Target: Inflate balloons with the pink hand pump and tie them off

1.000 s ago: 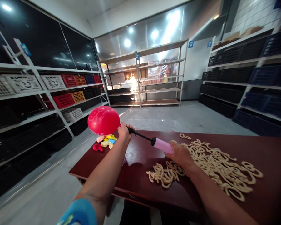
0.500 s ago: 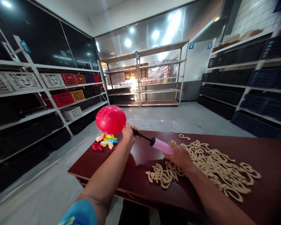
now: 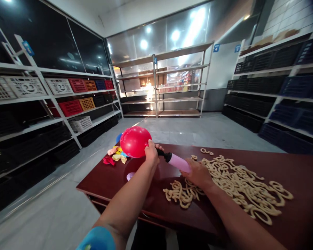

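Observation:
A partly inflated red balloon (image 3: 136, 141) with pale lettering sits over the pump's nozzle end. My left hand (image 3: 152, 153) is closed around the balloon's neck and the black end of the balloon pump (image 3: 179, 163). My right hand (image 3: 198, 173) grips the pump's pink barrel, which slants down to the right. The plunger rod is hardly visible between the two hands. Beneath the balloon lie several limp balloons (image 3: 119, 158) in yellow, pink, red and blue. A lilac piece (image 3: 130, 176), perhaps another balloon, shows beside my left forearm.
Many beige twisted rings and strands (image 3: 234, 184) are heaped on the dark red table (image 3: 101, 184), close to my right forearm. Shelves with crates (image 3: 70, 107) stand at the left and right. A metal rack (image 3: 179, 100) is at the back.
My left hand and the balloon have moved right and slightly down toward the pink barrel, pushing the plunger rod in. My right hand stays nearly in place. The lilac piece has come into view.

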`<state>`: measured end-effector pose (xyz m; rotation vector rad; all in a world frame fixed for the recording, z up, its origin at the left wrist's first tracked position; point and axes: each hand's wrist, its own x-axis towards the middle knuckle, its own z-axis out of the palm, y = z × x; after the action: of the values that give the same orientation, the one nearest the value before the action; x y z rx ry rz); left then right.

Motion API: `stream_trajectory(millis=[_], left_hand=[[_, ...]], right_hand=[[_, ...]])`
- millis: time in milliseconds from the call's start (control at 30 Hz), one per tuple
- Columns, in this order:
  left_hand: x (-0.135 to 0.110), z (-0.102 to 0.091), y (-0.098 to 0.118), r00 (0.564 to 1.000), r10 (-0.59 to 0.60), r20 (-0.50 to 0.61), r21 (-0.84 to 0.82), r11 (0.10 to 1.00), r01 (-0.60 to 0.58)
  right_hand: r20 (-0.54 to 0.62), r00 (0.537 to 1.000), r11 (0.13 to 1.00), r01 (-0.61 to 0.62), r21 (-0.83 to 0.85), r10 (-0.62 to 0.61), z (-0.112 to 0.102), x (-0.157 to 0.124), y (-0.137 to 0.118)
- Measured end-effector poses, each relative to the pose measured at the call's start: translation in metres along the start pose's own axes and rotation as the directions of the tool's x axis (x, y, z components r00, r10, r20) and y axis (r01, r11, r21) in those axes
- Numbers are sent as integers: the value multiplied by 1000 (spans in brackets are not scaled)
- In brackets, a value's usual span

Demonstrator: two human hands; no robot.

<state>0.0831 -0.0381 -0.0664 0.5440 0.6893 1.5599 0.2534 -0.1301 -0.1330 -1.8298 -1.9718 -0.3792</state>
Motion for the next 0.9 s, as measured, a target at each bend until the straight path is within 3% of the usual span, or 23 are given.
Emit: stream_trajectory(millis=[167, 267, 333, 500, 567, 767, 900], left_hand=[[40, -6, 61, 996, 82, -36, 13, 997, -82], [47, -7, 73, 992, 102, -73, 2, 995, -102], [39, -6, 60, 993, 92, -74, -11, 996, -93], [2, -4, -1, 998, 64, 13, 0, 998, -64], [-8, -4, -12, 997, 75, 18, 18, 997, -75], [-18, -3, -1, 998, 20, -53, -55, 998, -23], [-28, -1, -2, 999, -53, -9, -136, 989, 51]], right_hand=[[-13, 998, 998, -56, -4, 56, -3, 5, 8], [-18, 998, 998, -67, -14, 67, -2, 6, 6], [0, 998, 998, -58, -18, 58, 0, 5, 1], [63, 998, 1000, -14, 16, 13, 1, -2, -6], [82, 997, 999, -3, 53, -1, -2, -3, -7], [-40, 992, 993, 117, 15, -116, -26, 3, -24], [10, 966, 966, 258, 18, -258, -39, 7, -46]])
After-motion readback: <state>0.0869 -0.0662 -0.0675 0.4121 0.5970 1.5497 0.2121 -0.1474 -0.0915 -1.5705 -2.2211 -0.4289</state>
